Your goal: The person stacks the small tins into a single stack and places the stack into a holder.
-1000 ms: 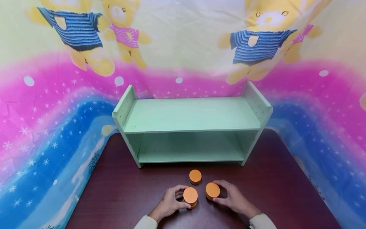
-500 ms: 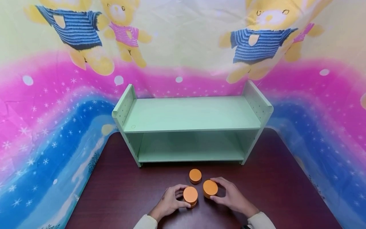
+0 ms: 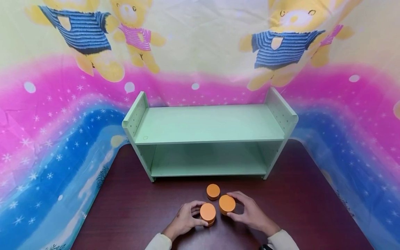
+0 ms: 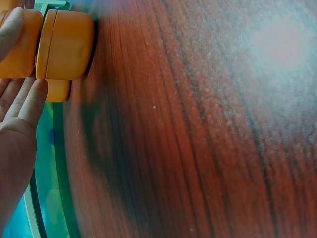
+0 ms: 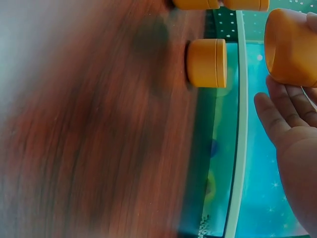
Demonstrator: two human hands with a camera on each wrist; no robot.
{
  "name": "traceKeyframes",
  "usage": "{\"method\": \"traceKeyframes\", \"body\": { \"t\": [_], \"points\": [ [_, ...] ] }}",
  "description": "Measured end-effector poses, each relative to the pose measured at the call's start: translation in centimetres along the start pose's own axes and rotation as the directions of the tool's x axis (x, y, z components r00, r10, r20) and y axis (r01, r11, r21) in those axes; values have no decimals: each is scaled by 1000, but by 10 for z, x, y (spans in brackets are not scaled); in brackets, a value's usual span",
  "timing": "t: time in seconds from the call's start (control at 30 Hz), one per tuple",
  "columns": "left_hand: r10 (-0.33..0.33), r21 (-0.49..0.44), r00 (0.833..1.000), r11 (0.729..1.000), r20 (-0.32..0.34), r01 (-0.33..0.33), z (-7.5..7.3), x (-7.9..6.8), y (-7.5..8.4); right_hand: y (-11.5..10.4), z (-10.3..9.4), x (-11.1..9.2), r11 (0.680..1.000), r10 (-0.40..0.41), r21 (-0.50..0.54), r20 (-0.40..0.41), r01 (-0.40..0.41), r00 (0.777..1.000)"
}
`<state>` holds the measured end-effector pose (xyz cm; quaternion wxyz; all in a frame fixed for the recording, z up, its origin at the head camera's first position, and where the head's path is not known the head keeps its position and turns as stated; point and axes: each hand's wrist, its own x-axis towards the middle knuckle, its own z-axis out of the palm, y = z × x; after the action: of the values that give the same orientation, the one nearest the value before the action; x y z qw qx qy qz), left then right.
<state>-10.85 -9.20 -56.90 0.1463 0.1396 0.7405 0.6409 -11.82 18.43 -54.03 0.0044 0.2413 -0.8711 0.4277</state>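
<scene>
Over the counter, the right hand curls its fingers round an orange jar, probably light, stiff and slick, best held by its sides, while the left hand pinches a stack's upper jar.

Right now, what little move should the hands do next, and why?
I'd maybe ease the orange jar in the right hand up and over the two-jar stack. That jar is off the table, and the left hand is holding the stack, which might help it stay steady.
</scene>
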Motion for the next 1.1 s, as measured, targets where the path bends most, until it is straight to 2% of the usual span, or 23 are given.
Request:
{"method": "traceKeyframes", "body": {
  "t": [0.3,0.83,1.1],
  "points": [
    [12,1,1000,1000,2,-12,0,0,-1,-4,1,2,996,-87,28,-22,88,996],
    [40,17,999,999,4,-40,-1,0,0,-17,8,7,990,-101,94,0,101,995],
    [52,26,999,998,9,-53,-2,0,-2,-20,15,9,981,-172,86,-26,174,985]
  ]
}}
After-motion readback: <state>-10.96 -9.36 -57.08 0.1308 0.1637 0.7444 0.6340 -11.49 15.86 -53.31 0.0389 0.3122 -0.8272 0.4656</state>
